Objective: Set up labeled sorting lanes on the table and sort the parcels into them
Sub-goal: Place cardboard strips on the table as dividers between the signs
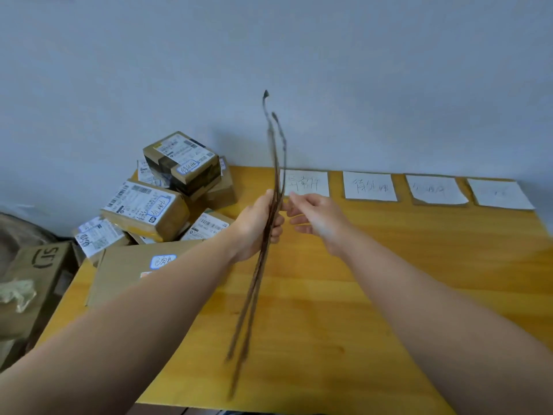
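Note:
My left hand (257, 227) grips a bundle of long thin brown strips (273, 163) upright over the middle of the yellow table (389, 280); their ends reach above the table's back edge and hang down below my wrist. My right hand (317, 218) hovers just right of the bundle, fingers apart, touching nothing that I can see. Along the back edge lie several white paper labels with handwriting: one behind the strips (308, 184), another to its right (370, 186), and two more (435, 189) (499, 194). A heap of cardboard parcels (146, 208) sits at the table's left end.
A flat cardboard mailer (134, 268) with a blue-edged sticker lies at the table's left front, partly under my left forearm. A larger brown carton (36, 274) stands on the floor to the left. A plain wall rises right behind the table.

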`<state>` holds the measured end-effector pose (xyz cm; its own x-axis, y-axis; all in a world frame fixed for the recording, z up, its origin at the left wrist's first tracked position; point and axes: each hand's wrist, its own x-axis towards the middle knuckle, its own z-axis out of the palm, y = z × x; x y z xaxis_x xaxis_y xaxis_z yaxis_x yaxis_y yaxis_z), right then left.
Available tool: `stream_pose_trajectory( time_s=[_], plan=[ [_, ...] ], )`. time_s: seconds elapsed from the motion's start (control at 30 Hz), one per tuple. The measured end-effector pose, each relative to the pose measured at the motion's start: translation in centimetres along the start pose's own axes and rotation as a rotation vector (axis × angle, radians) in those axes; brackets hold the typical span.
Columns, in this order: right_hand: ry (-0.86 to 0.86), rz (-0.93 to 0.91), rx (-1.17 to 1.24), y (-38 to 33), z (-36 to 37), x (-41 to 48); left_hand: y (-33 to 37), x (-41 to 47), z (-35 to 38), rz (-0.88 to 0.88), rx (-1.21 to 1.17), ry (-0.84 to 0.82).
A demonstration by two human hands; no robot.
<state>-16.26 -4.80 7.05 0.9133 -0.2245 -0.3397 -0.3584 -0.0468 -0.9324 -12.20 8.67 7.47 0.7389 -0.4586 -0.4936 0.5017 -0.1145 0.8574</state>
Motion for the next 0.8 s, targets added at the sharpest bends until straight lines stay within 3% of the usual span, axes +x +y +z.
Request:
stream_pose_trajectory(
  time_s=[0.27, 0.67, 0.8],
  plan=[
    [0.082, -0.021, 0.125, -1.2, -0.5, -0.5, 1.3, -0.1, 0.7, 0.102, 0.107, -0.011],
    [0.110, -0.137, 0.073, -1.6, -1.5, -1.0, 1.9, -0.3, -0.1, 0.068, 0.080, -0.216],
    [0.123, -0.120, 0.076, -1.8, -2.3, -0.9, 2.2, -0.7, -0.8, 0.101, 0.152, -0.186]
  ],
)
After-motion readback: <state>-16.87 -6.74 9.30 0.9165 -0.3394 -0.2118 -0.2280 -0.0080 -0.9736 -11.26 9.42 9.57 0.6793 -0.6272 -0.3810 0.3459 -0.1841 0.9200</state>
